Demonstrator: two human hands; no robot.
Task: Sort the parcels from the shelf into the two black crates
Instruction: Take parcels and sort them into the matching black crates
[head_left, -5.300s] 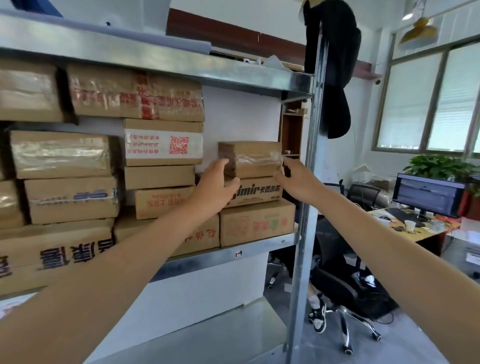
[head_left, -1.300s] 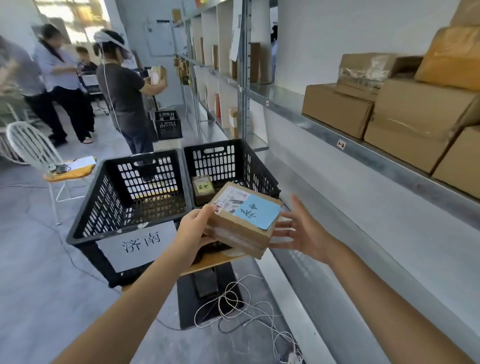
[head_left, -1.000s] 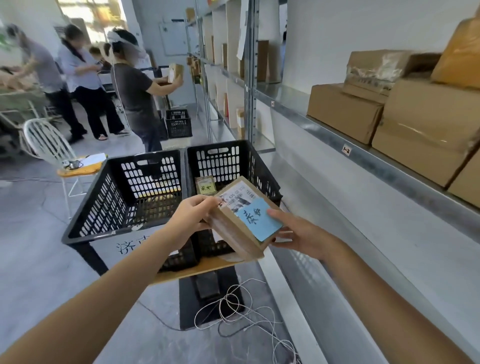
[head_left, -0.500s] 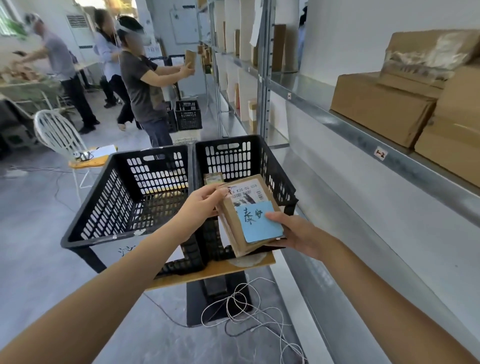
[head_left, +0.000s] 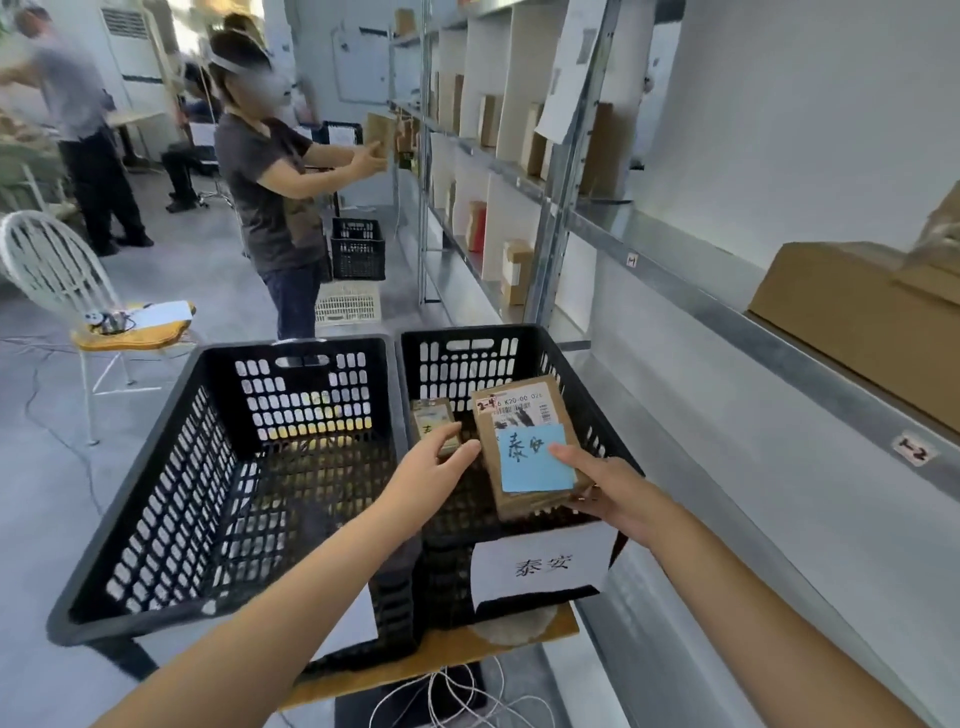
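A brown cardboard parcel (head_left: 524, 415) with a white shipping label and a blue handwritten note is held tilted over the right black crate (head_left: 467, 333). My right hand (head_left: 610, 493) grips its near end, thumb on the blue note and fingers underneath. My left hand (head_left: 431, 467) hovers just left of the parcel with fingers stretched out, its fingertips at the parcel's edge. A small parcel (head_left: 434, 418) lies inside the right crate. The left black crate (head_left: 291, 347) stands beside it, and no parcel shows in it. Each crate carries a white paper sign on its front.
The crates sit on a wooden board (head_left: 452, 652) above loose white cables (head_left: 452, 696). A metal shelf (head_left: 727, 306) with brown boxes (head_left: 852, 312) runs along the right. Another person (head_left: 275, 192) handles a parcel ahead, near a white chair (head_left: 52, 270) and more crates.
The parcel has moved forward and down over the right crate. My left hand has let go of its left edge and opened. The view has stepped closer to the crates.
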